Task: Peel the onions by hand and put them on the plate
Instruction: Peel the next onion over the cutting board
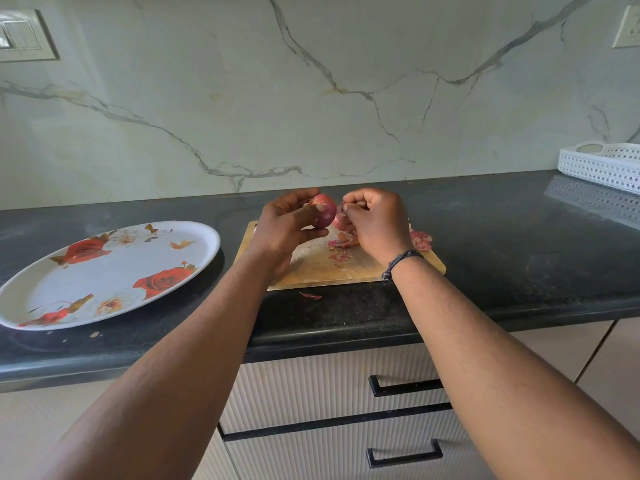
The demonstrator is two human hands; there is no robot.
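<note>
You are in the peeling step: your left hand (287,225) grips the red onion (323,214) at the centre of the frame, above the wooden cutting board (311,268), fingers curled round it. Your right hand (375,221) has its fingers pressed together, pinching a flake of skin just beside the onion. Papery patches cling on, so I judge the peeling unfinished.

Next you would need to pull that flake clear, turn the onion, and strip the rest before carrying it left.

The flowered plate (207,237) lies at left on the dark tabletop (519,244), holding no onion. Loose skins (420,240) litter the board, and one scrap (311,296) lies below it. A white basket (602,164) sits far right. Nothing blocks the way.
</note>
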